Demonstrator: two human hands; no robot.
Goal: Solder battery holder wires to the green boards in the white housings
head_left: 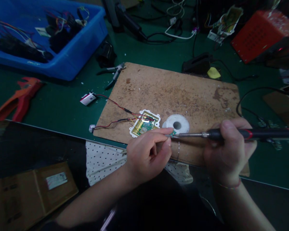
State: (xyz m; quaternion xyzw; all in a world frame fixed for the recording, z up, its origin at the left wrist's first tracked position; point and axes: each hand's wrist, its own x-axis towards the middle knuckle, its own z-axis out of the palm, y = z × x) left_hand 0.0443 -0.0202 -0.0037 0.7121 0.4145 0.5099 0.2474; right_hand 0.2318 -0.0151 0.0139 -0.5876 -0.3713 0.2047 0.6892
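My right hand (pixel 231 147) grips a soldering iron (pixel 215 134) with a dark handle, its metal shaft pointing left. The iron's tip meets a small green circuit board (pixel 174 132) at the fingertips of my left hand (pixel 150 150), which is closed in a pinch; the fingers partly hide the board. Just behind the tip lies a white solder spool (pixel 183 121), with a thin strand of solder (pixel 178 150) hanging in front. Left of the spool, a larger board in a white-edged frame (pixel 146 117) has red and black wires running to a battery (pixel 88 98) and a small round part (pixel 92 128).
Everything rests on a brown work board (pixel 163 86) over a green table (pixel 62 96). Pliers (pixel 115 75), a red-orange tool (pixel 24 99) and a blue bin (pixel 74 64) sit left. At the back right are a black stand (pixel 197 64), yellow sponge (pixel 214 72) and red box (pixel 260 38).
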